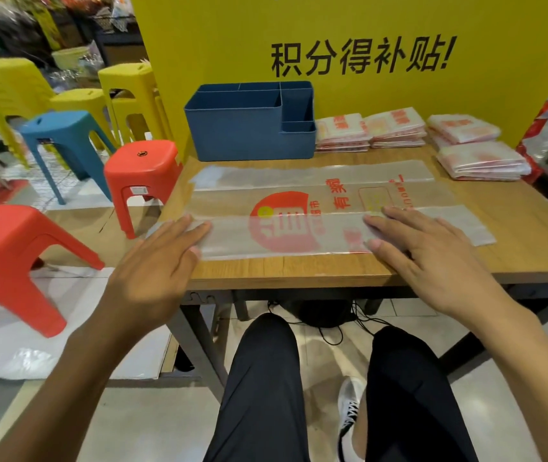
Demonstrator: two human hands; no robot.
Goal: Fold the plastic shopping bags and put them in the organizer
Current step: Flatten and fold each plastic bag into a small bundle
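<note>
A translucent plastic shopping bag with red print lies flat across the wooden bench, its near strip folded over. The left hand and right hand press that fold with straight, spread fingers, neither grip closed on anything. Behind the bag stands a blue, compartmented plastic organizer; beside it, four stacks of folded bags. The bag's print is blurred under the folded layer. Red stools stand at left.

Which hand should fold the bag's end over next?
Probably the right hand: a long stretch of the bag lies free beyond it. The left hand presses almost at its end.
</note>
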